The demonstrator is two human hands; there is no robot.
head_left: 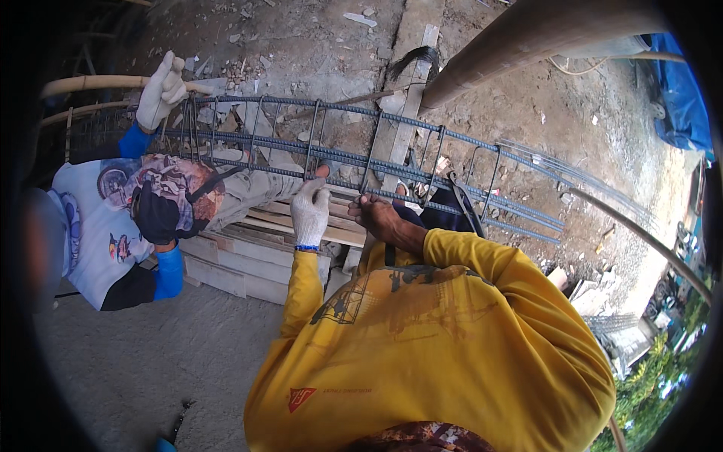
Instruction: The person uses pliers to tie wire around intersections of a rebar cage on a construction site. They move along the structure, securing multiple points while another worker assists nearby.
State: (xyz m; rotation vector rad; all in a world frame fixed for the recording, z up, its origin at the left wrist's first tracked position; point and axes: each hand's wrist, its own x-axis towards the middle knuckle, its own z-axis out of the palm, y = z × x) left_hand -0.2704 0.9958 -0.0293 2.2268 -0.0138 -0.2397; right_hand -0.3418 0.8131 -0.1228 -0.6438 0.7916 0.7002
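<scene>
A long rebar cage [346,154] of ribbed bars and square stirrups stretches across in front of me. My left hand [309,217], in a white knitted glove, is closed at its near bar beside a stirrup. To the right, my bare right hand [380,220] has its fingers curled together against the same bar; anything small pinched in them is hidden. Dark-handled pincers [465,203] hang at the cage just right of that hand. Beyond the cage, a bundle of dark tie wire [415,60] rests on a plank.
At the left, a co-worker [113,218] sits by the cage, one gloved hand [160,90] raised at its end. Stacked boards [248,260] lie below the cage. A thick pole [527,45] slants across the upper right, with a blue tarp [681,98] beyond. Rubble litters the dirt.
</scene>
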